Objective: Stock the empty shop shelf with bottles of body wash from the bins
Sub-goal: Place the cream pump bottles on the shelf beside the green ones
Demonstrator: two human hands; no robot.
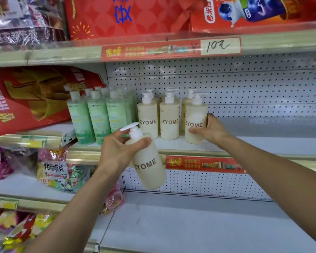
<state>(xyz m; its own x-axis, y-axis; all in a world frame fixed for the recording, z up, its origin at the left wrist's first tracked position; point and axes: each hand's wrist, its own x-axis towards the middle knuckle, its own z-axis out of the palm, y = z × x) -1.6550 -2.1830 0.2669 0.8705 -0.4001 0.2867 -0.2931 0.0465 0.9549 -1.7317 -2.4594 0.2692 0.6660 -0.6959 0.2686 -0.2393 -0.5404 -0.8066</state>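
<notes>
Gripping 2 cream bottles: left hand (117, 152) mid-air bottle (148, 161), right hand (211, 129) shelved bottle (195, 123).

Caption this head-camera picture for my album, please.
Right hand sets a cream ZYOME bottle on the shelf; left hand holds another.

Matt cream plastic bottles (169, 123) stand on a smooth white shelf (263, 143) backed by perforated metal (244, 84).

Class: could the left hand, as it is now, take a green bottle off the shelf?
Probably not: the left hand already grips a cream bottle. The green bottles stand close by, unblocked in front, so only the full grip stops it.
</notes>
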